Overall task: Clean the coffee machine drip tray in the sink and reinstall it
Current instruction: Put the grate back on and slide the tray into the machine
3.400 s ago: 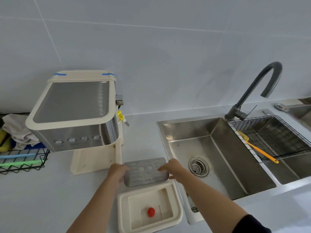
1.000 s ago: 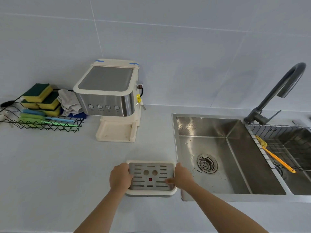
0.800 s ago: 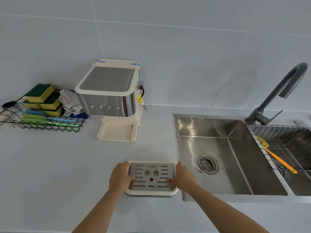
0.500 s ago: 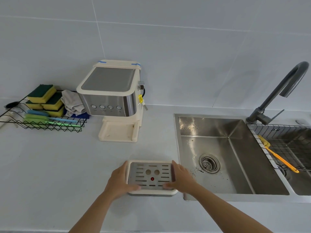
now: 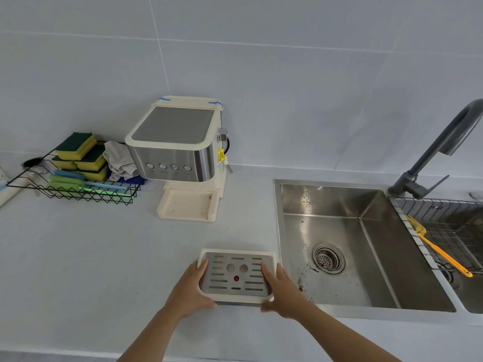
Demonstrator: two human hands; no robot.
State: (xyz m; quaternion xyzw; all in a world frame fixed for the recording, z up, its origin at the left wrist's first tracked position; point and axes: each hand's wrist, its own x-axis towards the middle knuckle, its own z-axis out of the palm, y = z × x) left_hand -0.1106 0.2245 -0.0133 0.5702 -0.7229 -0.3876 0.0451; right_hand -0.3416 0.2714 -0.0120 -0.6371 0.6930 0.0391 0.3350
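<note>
The cream drip tray (image 5: 237,255) with its slotted metal grate (image 5: 236,274) and a red float dot rests on the counter just left of the sink (image 5: 339,231). My left hand (image 5: 189,293) grips its left side, thumb on the grate. My right hand (image 5: 281,292) grips its right side the same way. The cream and steel coffee machine (image 5: 180,152) stands at the back, its base slot (image 5: 188,203) bare.
A black wire rack (image 5: 70,189) with sponges, brushes and a grey cloth sits left of the machine. A dark faucet (image 5: 431,158) rises behind the sink. A wire basket (image 5: 449,231) with a yellow brush (image 5: 439,252) fills the right basin. Dark specks lie near the drain (image 5: 328,258).
The grate went from being held above the open tray to sitting in it. In the last second both hands shifted from the tray's top edges to gripping its sides near the front.
</note>
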